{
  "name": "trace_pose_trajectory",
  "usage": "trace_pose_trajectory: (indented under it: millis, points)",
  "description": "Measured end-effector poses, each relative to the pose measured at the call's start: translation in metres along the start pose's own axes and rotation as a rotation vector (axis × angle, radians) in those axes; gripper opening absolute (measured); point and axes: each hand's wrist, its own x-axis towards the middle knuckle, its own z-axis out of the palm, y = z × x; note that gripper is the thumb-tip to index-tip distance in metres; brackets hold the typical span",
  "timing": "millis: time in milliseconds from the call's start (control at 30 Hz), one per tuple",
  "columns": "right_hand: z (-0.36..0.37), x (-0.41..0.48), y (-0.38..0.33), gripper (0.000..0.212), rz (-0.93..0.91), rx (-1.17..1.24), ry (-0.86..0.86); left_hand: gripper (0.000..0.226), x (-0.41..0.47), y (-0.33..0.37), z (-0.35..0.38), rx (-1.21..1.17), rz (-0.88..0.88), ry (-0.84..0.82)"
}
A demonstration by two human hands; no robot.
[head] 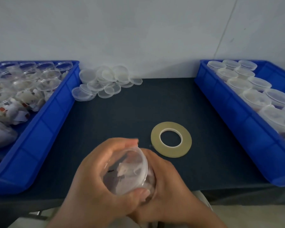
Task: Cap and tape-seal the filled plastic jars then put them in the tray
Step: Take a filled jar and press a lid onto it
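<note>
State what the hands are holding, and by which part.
One filled clear jar: the left hand grips round its lidded end, and the right hand cups its body from behind.

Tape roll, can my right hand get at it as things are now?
Probably yes. The tape roll lies flat on the mat just beyond the right hand, with nothing between them. But that hand and the left hand both hold the jar, so it would have to let go first.
</note>
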Motion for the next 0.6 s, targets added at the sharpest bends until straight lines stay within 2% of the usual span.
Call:
trace_pose_trajectory:
  millis: [100,167,267,500,600]
  points:
    - [0.011,0.002,0.01,0.081,-0.038,-0.065,0.084,0.09,0.002,-0.002,0.009,-0.11,-0.081,0.058]
    - [0.024,-0.001,0.014,0.088,-0.068,-0.17,0.183,0.094,0.001,-0.005,0.016,-0.079,-0.147,0.108]
    - [0.034,-0.003,0.019,0.091,-0.115,-0.196,0.238,0.093,-0.005,-0.01,0.02,-0.05,-0.107,0.133]
    - [0.029,0.01,0.025,0.08,-0.139,-0.176,0.181,0.078,0.007,-0.03,0.009,-0.176,0.037,0.046]
    - [0.021,0.022,0.03,0.088,-0.043,-0.112,0.057,0.08,0.017,-0.043,0.002,-0.119,0.05,-0.002]
